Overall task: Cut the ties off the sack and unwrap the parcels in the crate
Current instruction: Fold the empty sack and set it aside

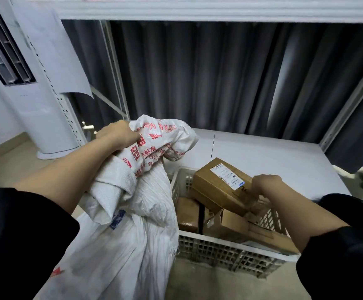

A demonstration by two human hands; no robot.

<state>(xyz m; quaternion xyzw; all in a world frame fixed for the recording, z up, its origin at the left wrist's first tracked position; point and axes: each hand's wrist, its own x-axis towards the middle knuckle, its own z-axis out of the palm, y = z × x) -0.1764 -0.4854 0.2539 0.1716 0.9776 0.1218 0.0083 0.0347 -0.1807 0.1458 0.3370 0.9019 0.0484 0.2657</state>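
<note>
Two hands closed, left [116, 135] bunching sack [132, 191], right [265, 186] gripping top parcel [221, 187] in crate [219, 250]

Bare grey shelf board [273, 152] open beyond the crate [219, 250], far and right, up to the dark curtain [219, 72] that closes the back. Headroom capped by the upper shelf [197, 9]. Crate interior crowded with brown parcels [217, 180], the top box tilted across the far right corner with the right hand [265, 184] on it; only narrow gaps between boxes. Left of the crate blocked by the bunched white sack [132, 202], touching the crate's left wall, its mouth gathered in the left hand [116, 133]. Open floor [197, 282] near the crate's front wall. Far left taken by a white standing unit [50, 126] beside a shelf post [67, 118]
</note>
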